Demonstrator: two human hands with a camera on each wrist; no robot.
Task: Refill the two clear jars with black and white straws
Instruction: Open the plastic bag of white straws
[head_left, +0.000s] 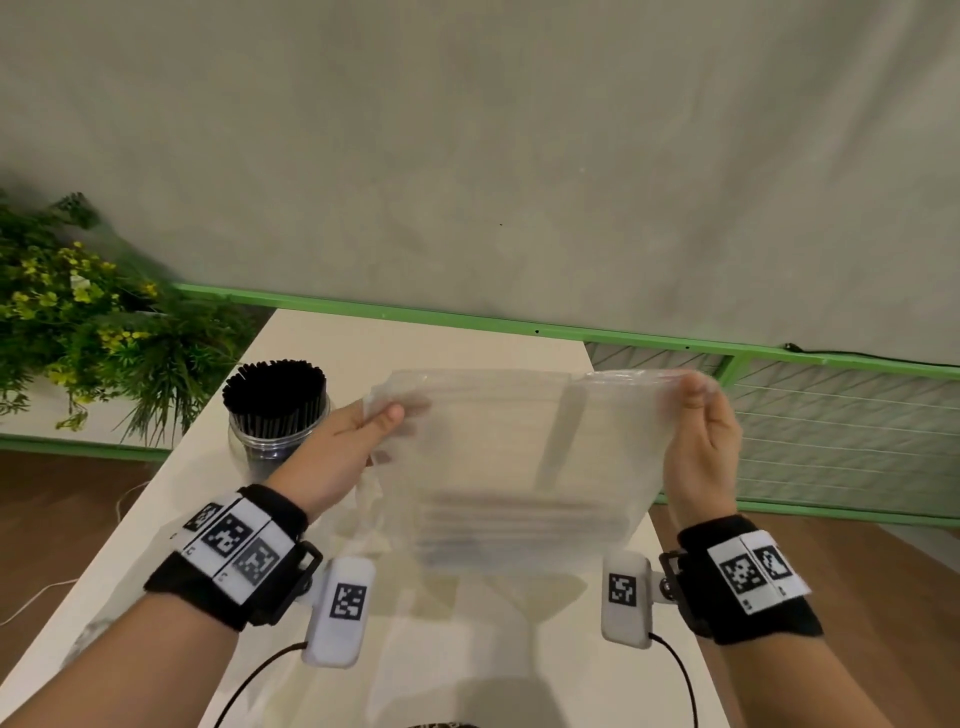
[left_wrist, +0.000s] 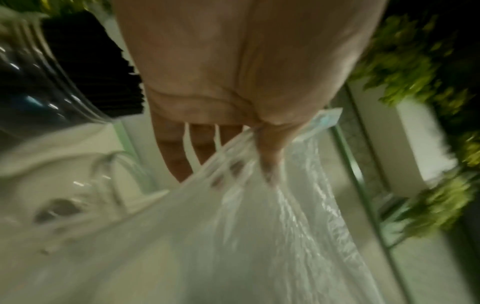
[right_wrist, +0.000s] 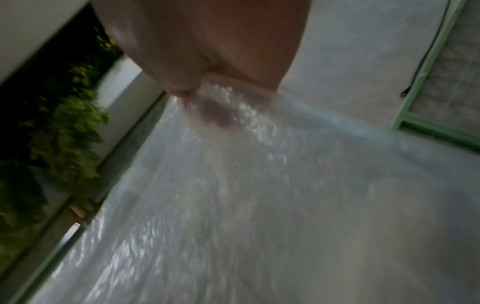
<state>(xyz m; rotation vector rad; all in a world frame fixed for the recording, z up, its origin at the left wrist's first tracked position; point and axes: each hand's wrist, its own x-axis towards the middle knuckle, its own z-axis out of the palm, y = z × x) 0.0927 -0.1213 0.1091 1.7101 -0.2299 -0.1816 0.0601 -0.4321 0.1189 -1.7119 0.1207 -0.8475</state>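
I hold a clear plastic bag (head_left: 519, 457) up over the white table (head_left: 322, 343), stretched between both hands. My left hand (head_left: 358, 436) pinches its upper left corner and my right hand (head_left: 701, 415) pinches the upper right corner. Pale straws (head_left: 519, 525) lie blurred along the bag's bottom. A clear jar (head_left: 275, 436) packed with black straws (head_left: 275, 387) stands at the left, just beyond my left hand. In the left wrist view my thumb and fingers (left_wrist: 176, 156) clamp the bag (left_wrist: 259, 236), with that jar (left_wrist: 39, 86) and a second, seemingly empty clear jar (left_wrist: 85, 197) nearby. The right wrist view shows the bag (right_wrist: 233, 185) pinched.
A leafy plant with yellow flowers (head_left: 78, 322) fills the left side. A green rail (head_left: 467, 322) runs along the wall behind the table, and a green-framed mesh panel (head_left: 841, 431) stands to the right. Brown floor shows on both sides of the table.
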